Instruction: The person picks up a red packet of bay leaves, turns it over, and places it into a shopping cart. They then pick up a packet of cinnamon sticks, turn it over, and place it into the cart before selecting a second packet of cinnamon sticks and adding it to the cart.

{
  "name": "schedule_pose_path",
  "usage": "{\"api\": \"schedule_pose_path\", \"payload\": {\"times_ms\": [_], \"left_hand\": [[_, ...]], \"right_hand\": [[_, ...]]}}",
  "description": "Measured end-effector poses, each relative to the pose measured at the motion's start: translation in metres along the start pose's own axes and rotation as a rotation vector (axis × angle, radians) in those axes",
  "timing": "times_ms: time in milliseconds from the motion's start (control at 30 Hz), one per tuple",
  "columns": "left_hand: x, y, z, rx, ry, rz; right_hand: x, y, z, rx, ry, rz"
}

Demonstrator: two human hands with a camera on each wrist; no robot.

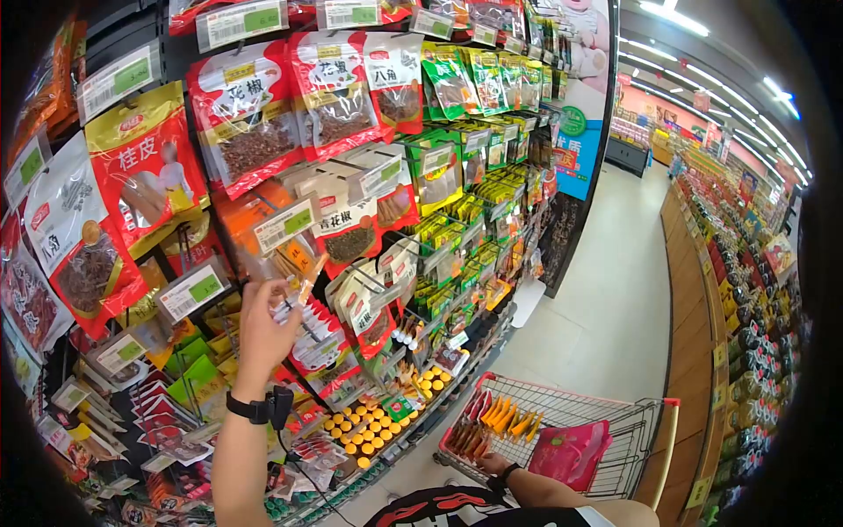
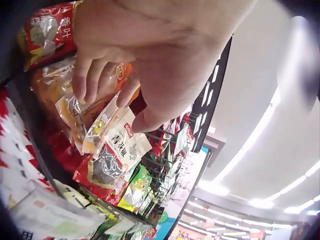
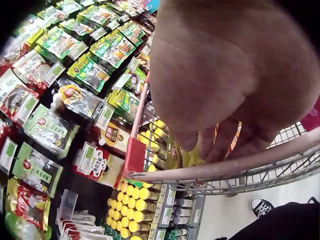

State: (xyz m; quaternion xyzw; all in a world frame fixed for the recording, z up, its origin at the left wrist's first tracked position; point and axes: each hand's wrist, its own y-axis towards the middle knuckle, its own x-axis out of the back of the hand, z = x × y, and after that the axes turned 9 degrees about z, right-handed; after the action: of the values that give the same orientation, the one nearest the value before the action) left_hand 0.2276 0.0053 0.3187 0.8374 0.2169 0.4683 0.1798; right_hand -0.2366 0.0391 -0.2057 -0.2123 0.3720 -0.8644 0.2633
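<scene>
In the head view my left hand (image 1: 268,327) is raised to the hanging spice packets, its fingers and thumb at the lower end of a clear-and-orange packet (image 1: 299,256). The left wrist view has the fingers curled over the clear packets (image 2: 97,127), thumb on the other side. A white-and-red packet (image 1: 347,230) of green peppercorns hangs just right of them. Low down, my right hand (image 1: 495,464) is at the near side of the shopping cart (image 1: 562,384), beside brown packets (image 1: 468,442). Its fingertips are hidden behind the cart rim (image 3: 220,169) in the right wrist view; I cannot tell whether they grip.
Orange packets (image 1: 507,415) and a pink package (image 1: 571,452) lie in the cart. Price tags (image 1: 285,224) jut out from the rack hooks. Yellow-capped jars (image 1: 373,430) line the bottom shelf. Right of the aisle floor (image 1: 615,290) runs a wood-sided display (image 1: 694,290).
</scene>
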Motion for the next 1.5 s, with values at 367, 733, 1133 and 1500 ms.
{"api": "schedule_pose_path", "payload": {"times_ms": [367, 733, 1133, 1500], "left_hand": [[-0.025, 0.024, 0.036, -0.076, -0.318, 0.018], [-0.026, 0.02, 0.028, 0.07, -0.768, 0.054], [-0.024, -0.021, -0.003, -0.086, -0.766, -0.008], [-0.071, -0.121, -0.023, -0.065, -0.441, -0.012]], "right_hand": [[0.007, 0.034, -0.028, 0.024, 0.009, 0.061], [0.003, 0.007, 0.001, 0.221, -0.114, 0.037], [0.009, 0.019, -0.008, 0.018, -0.164, 0.142], [0.012, 0.03, -0.02, -0.007, -0.224, 0.023]]}}
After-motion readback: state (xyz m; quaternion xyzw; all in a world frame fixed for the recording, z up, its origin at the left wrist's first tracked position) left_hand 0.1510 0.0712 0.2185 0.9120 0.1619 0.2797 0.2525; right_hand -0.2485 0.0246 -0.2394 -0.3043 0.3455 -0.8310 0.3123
